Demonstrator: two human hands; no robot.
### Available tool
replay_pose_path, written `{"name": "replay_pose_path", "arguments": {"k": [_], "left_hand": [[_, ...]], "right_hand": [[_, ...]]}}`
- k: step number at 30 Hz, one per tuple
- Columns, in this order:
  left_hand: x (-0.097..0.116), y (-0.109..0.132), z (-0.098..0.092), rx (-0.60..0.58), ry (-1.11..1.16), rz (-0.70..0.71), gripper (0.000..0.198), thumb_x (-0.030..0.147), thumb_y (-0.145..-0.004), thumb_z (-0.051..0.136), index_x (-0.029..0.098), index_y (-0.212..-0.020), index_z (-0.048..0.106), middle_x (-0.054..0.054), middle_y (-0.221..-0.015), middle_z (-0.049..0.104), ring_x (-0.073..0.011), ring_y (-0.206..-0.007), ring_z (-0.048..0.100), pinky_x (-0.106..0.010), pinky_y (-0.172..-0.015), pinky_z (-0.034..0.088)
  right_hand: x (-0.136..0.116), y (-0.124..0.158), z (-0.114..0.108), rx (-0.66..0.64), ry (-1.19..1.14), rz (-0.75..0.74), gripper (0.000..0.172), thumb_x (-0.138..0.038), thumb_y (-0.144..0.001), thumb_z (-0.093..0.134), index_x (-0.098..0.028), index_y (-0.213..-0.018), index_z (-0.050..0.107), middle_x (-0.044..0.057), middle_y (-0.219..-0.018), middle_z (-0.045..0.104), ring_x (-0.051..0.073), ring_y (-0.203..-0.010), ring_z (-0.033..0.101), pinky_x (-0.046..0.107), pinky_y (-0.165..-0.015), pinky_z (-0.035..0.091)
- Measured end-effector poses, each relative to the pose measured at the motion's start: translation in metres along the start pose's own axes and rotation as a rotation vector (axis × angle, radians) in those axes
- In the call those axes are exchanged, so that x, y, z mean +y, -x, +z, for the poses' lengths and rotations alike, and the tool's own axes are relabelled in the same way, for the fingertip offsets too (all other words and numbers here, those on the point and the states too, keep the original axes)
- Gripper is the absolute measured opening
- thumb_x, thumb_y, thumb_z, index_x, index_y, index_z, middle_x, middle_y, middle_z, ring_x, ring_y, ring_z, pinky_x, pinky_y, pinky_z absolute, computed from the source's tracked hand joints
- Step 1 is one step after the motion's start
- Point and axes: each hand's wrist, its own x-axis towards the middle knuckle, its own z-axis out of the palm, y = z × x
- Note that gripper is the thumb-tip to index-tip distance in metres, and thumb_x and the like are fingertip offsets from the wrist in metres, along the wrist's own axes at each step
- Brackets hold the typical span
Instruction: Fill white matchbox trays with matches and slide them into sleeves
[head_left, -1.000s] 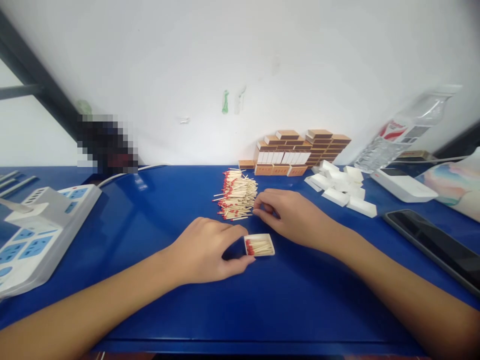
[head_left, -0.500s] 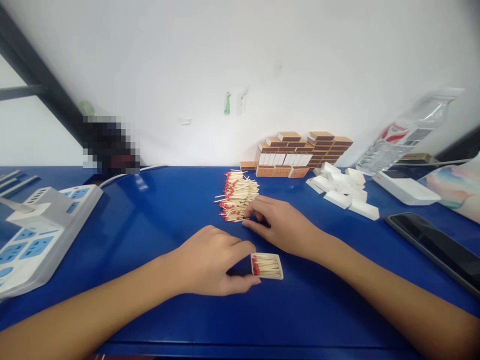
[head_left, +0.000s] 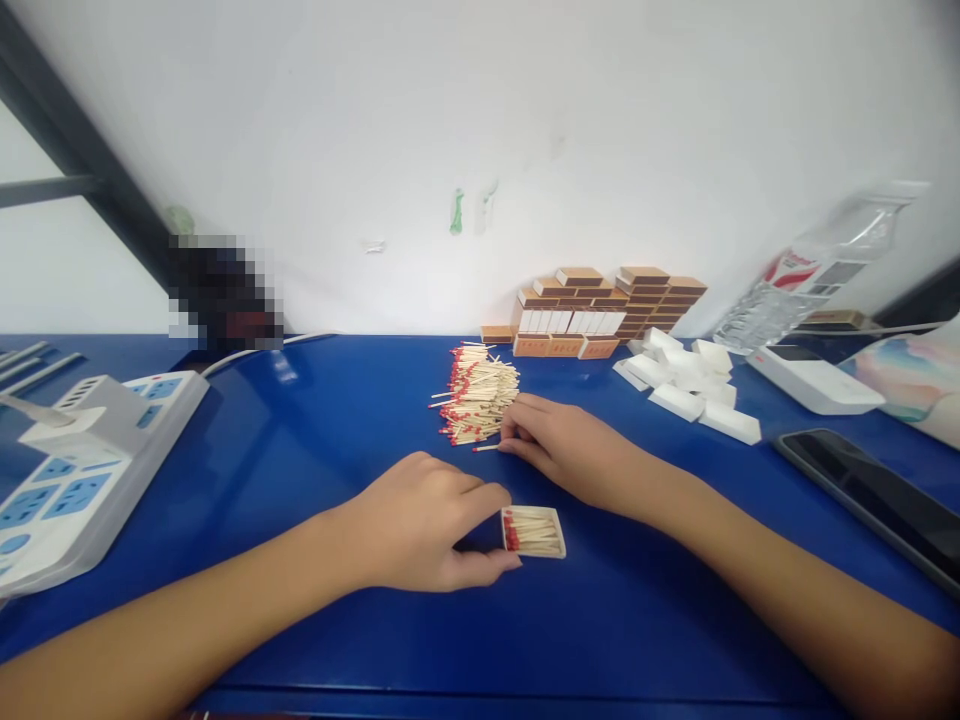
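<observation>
My left hand [head_left: 431, 525] rests on the blue table, thumb and forefinger closed about the left end of a white matchbox tray [head_left: 562, 535]. Red-headed matches [head_left: 536, 530] lie inside that tray, heads to the left. Just beyond it, my right hand [head_left: 559, 440] pinches the plain end of a single match [head_left: 486, 448], whose red head points left. A large heap of loose matches [head_left: 480, 395] lies right behind those fingertips, most heads facing left. The inner fingers of the right hand are partly hidden.
Matchboxes [head_left: 577, 320] are stacked against the wall. Several white trays [head_left: 682, 375] lie in a pile to their right. A plastic bottle [head_left: 817, 270], a white device [head_left: 814, 380] and a phone [head_left: 877, 490] occupy the right side. On the left sits a power strip [head_left: 97, 470].
My right hand has closed its fingers on one match and drawn it slightly away from the heap. The left hand and the tray have stayed in place.
</observation>
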Motion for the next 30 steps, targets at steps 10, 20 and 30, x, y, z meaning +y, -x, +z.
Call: {"name": "replay_pose_path", "arguments": {"k": [10, 20, 30], "left_hand": [[0.001, 0.001, 0.0, 0.002, -0.018, -0.002, 0.029, 0.048, -0.094, 0.064, 0.02, -0.099, 0.07, 0.003, -0.07, 0.068, -0.0155, -0.06, 0.063, -0.032, -0.054, 0.033], [-0.002, 0.001, 0.0, -0.006, -0.016, -0.009, 0.029, 0.047, -0.094, 0.064, 0.02, -0.1, 0.07, 0.003, -0.071, 0.069, -0.0157, -0.061, 0.064, -0.032, -0.055, 0.037], [-0.021, -0.003, -0.008, 0.078, -0.037, -0.258, 0.031, 0.047, -0.091, 0.066, 0.021, -0.107, 0.072, 0.004, -0.062, 0.063, -0.013, -0.053, 0.059, -0.026, -0.054, 0.037]], "right_hand": [[0.003, -0.001, 0.0, 0.059, -0.009, -0.021, 0.008, -0.029, -0.103, 0.056, -0.021, -0.104, 0.059, 0.004, -0.1, 0.062, 0.017, -0.082, 0.056, 0.029, -0.07, 0.041], [-0.001, -0.001, -0.002, -0.006, 0.031, 0.006, 0.012, -0.023, -0.104, 0.053, -0.019, -0.092, 0.055, 0.004, -0.095, 0.061, 0.015, -0.076, 0.054, 0.028, -0.066, 0.039], [0.012, 0.004, -0.028, 0.023, 0.07, 0.053, 0.021, -0.032, -0.106, 0.047, -0.021, -0.09, 0.055, 0.006, -0.095, 0.061, 0.018, -0.079, 0.056, 0.031, -0.07, 0.041]]}}
